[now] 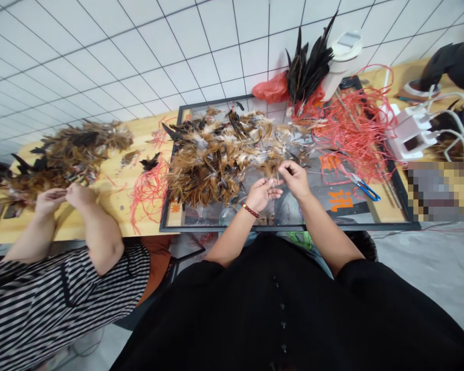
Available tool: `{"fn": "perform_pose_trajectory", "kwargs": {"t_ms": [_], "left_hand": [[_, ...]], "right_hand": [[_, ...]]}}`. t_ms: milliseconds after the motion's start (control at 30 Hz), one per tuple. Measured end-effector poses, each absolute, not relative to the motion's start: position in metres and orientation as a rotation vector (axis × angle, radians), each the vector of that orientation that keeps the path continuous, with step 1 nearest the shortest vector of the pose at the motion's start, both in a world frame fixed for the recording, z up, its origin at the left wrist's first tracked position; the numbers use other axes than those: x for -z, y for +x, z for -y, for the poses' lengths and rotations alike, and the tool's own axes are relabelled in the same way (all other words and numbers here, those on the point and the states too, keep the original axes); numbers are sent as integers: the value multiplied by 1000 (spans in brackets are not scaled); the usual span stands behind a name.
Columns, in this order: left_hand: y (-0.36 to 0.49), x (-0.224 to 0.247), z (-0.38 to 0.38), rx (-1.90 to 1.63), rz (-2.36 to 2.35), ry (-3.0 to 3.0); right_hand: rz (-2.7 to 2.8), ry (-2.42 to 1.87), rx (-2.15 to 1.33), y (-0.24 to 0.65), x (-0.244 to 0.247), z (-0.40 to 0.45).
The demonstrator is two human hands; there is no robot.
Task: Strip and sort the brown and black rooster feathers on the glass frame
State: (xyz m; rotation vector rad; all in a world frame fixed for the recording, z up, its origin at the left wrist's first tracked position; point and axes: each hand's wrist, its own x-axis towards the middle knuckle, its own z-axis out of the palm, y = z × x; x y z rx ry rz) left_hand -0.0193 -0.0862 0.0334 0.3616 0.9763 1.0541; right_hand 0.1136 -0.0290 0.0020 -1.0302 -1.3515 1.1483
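Observation:
My left hand (262,195), with a dark red bead bracelet at its wrist, has its fingers closed on a small brown feather (274,170). Close to its right, my right hand (295,179) pinches with thumb and forefinger near the feather's lower end; anything in that pinch is too small to make out. Both hands are over a black-framed glass panel (371,225). Beyond and left of them a large heap of brown and white feathers (209,165) lies on the panel.
Tangled red strings (355,123) and blue-handled snips (367,189) lie right. Black feathers (307,67) stand in a red bag (272,88) by the tiled wall. White power adapters (412,129) are far right. At left, another person's hands (65,198) work beside more feathers (85,144).

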Motion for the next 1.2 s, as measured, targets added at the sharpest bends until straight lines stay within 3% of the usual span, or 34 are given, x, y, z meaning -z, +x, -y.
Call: {"fn": "perform_pose_trajectory", "kwargs": {"t_ms": [533,900,1200], "left_hand": [[-11,-36,83,-1030,-1042,371],[-15,-36,85,-1051,-1024,349],[-14,-41,87,-1147,-924,199]], "right_hand": [[1464,-995,-1045,113,-2,30],[1136,-1220,-782,119,17,16],[1601,-1640,-396,130,5,28]]}}
